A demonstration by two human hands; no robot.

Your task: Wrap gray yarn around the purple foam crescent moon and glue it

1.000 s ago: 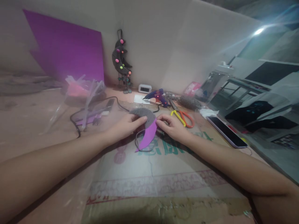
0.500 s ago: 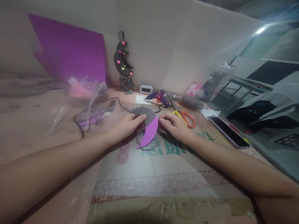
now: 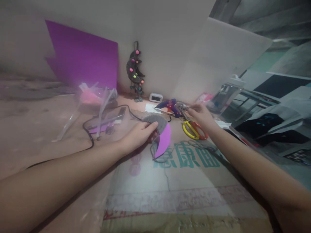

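My left hand [image 3: 145, 131] is closed on a purple crescent moon [image 3: 164, 139]. Grey yarn [image 3: 155, 120] is wound tightly over the crescent's upper part, while its lower tip shows bare purple. Loose yarn hangs by the tip and lies on the cardboard. Stretched out to the back right, my right hand [image 3: 200, 115] has its fingers pinched together; what is in them, if anything, is too small to make out. Just below and left of those fingers lie scissors [image 3: 191, 129] with yellow and orange handles. A blue glue gun [image 3: 170, 106] with a lit red light rests beside them.
Against the wall stand a purple sheet [image 3: 85, 55] and a finished-looking grey moon hanging [image 3: 132, 69] with coloured pompoms. A small white clock [image 3: 155, 97] sits near the wall. Plastic bags [image 3: 94, 97] and a black cord [image 3: 91, 136] lie left. Printed cardboard [image 3: 170, 197] covers the front.
My right hand has moved from beside the crescent to the back right, past the scissors. The scissors' handles have spread apart. My left hand keeps its hold; the view has shifted slightly.
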